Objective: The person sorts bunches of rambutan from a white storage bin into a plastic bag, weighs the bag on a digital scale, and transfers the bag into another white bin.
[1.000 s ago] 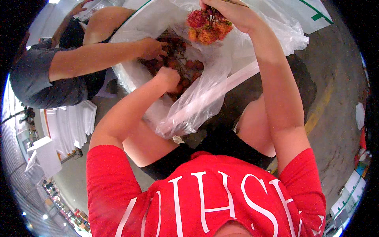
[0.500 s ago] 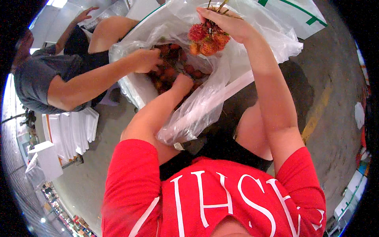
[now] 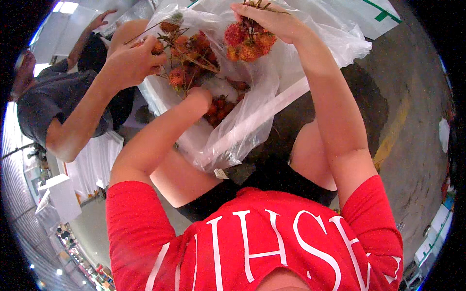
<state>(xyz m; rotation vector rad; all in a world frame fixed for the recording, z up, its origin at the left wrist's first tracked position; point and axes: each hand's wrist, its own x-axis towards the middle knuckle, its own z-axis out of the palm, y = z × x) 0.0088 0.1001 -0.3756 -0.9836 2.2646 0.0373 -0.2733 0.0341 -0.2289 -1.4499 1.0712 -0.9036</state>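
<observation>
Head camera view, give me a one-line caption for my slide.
Right hand lifts a rambutan bunch as the left hand digs into the plastic-lined box; a co-worker's hand pulls another cluster.

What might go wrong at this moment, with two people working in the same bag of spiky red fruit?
1. The right hand holds a fruit bunch by its stems above the clear plastic bag; a fruit might drop outside it.
2. The left hand reaches into the bag close to a co-worker's hand lifting a twiggy cluster; they may bump or get scratched.
3. The loose plastic might snag on stems.
</observation>
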